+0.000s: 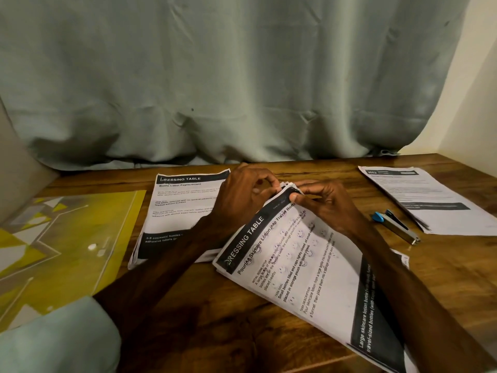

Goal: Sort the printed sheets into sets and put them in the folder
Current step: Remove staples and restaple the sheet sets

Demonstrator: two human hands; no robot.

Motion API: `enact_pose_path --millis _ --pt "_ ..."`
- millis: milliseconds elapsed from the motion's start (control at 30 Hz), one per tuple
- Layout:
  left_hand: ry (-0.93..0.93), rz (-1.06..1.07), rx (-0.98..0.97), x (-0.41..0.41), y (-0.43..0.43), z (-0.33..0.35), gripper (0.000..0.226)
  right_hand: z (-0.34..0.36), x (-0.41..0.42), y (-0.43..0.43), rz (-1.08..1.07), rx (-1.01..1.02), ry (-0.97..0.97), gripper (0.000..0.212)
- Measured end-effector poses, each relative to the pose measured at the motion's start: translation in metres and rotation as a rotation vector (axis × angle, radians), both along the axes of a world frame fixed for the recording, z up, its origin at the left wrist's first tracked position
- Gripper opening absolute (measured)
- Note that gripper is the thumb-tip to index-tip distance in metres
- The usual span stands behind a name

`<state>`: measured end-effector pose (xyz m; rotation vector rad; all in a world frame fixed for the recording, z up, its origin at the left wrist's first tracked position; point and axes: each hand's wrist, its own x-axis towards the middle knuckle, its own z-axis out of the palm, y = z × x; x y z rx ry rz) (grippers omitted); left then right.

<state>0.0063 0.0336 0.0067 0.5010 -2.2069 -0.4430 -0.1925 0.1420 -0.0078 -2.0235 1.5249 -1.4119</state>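
Observation:
A stack of printed sheets headed "Dressing Table, Pouring Skincare Lotion" lies slanted on the wooden table. My left hand and my right hand both pinch its far top corner, fingers closed on the paper edges. A second printed stack headed "Bottle Label Replacement" lies flat behind my left forearm. A third stack rests at the far right. The yellow translucent folder with a snap button lies flat at the left.
A blue and grey stapler lies between the middle and right stacks. A grey-green curtain hangs behind the table. A pale cloth-covered shape sits at the lower left, and a grey panel stands at the far left.

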Motion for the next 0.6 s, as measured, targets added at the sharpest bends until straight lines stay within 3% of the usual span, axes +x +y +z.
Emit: enact_pose_path --millis 100,300,600 --pt "0.031 -0.096 0.126 0.0 0.0007 0.004 0.004 0.0011 0.0021 0.0016 -0.02 -0.016 -0.013 0.016" --pt "0.055 -0.072 0.246 -0.0001 0.0013 0.0028 0.001 0.0001 0.0029 0.0016 -0.029 -0.007 0.011 0.016" --pt "0.051 -0.096 0.255 -0.0004 0.0057 0.0057 0.006 0.0003 0.0041 0.0013 -0.028 -0.011 0.021 0.015"
